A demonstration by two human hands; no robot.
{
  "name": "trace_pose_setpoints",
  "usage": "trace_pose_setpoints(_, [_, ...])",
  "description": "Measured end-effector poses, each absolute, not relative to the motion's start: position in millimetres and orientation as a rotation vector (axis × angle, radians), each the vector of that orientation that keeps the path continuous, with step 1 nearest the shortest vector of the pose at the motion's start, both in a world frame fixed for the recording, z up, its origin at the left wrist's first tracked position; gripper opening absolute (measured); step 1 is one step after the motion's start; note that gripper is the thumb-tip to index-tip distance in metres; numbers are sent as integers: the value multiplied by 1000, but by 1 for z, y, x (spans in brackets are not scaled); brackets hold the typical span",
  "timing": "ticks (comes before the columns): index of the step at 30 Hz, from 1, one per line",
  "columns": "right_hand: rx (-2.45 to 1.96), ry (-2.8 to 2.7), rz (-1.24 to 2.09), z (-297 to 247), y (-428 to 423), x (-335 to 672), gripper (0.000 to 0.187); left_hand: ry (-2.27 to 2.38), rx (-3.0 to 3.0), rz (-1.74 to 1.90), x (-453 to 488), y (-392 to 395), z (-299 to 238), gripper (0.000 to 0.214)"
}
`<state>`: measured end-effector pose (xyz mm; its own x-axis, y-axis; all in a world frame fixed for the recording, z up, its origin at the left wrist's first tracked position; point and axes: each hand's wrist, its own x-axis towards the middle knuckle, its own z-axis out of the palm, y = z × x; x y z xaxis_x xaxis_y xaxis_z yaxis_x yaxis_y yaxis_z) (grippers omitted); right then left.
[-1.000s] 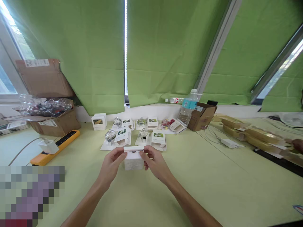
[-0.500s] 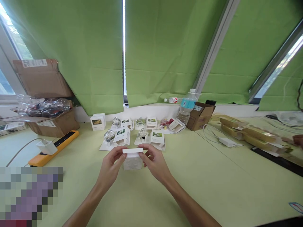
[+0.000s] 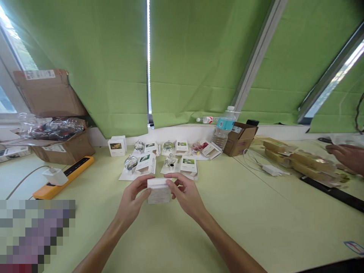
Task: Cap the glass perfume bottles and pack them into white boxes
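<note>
A small white box (image 3: 158,194) with fine print on the near side stands on the table in front of me. My left hand (image 3: 137,195) holds its left edge near the top, thumb in front. On the other side my right hand (image 3: 184,195) grips the upper right corner, its thumb on the front by the flap (image 3: 157,182). Just beyond my hands, an opened white box (image 3: 146,164) lies beside a round glass bottle (image 3: 131,163). Another clear bottle (image 3: 170,161) stands next to a box with a green picture (image 3: 188,163).
Further bottles and boxes form a back row, with a closed white box (image 3: 116,146) at its left. An orange power strip (image 3: 64,178) and a cardboard carton (image 3: 65,146) are left. Rightward stand a water bottle (image 3: 224,129), a charger (image 3: 273,170) and another person's hand (image 3: 348,156).
The box's top flap, raised before, is now folded down against the box under my fingers. Another person's hand has come further into view at the right.
</note>
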<state>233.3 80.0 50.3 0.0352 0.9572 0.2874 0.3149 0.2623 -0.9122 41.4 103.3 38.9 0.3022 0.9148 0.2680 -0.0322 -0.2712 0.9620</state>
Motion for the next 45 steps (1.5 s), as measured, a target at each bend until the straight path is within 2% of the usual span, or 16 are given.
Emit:
trace_pose_setpoints(3, [-1253, -1487, 774, 50, 80, 234, 31, 823, 1575, 1153, 41, 102, 38, 36])
trace_pose_setpoints(33, [-1208, -1586, 694, 51, 81, 236, 24, 971, 1528, 1191, 43, 105, 39, 30])
trace_pose_setpoints(45, [-1179, -1324, 1040, 47, 88, 238, 40, 986, 1447, 1193, 43, 103, 45, 28])
